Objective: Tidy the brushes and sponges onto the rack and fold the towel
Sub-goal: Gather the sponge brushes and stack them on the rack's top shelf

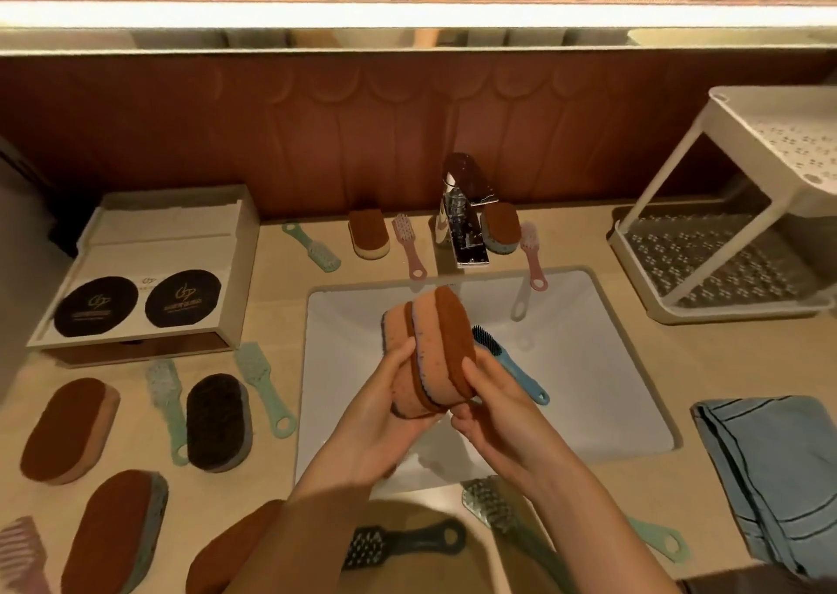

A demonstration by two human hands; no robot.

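At frame centre I see my left hand (pixel 385 417) and right hand (pixel 493 407) both gripping stacked sponges (pixel 430 353) above the sink (pixel 589 367).

Held sponges (pixel 428 353): orange body, rust-brown scouring face, thin violet-blue layer between.
Sink (pixel 589 367): white.
Surface (pixel 281 294): pale beige.
Towel (pixel 779 471): light blue, thin dark stripes.
Rack (pixel 706 258): cream-white, shelves pierced in a repeating flower-like hole pattern.
Brush in sink (pixel 512 367): blue handle, dark bristles.
Brush left of tap (pixel 410 244): pink.
Rear-left brush (pixel 312 247): mint green.
Near-edge brush (pixel 398 543): black, pale bristles.
Box (pixel 149 240): cream, two black discs with gold logos.
Back wall (pixel 317 140): red-brown, scalloped relief.
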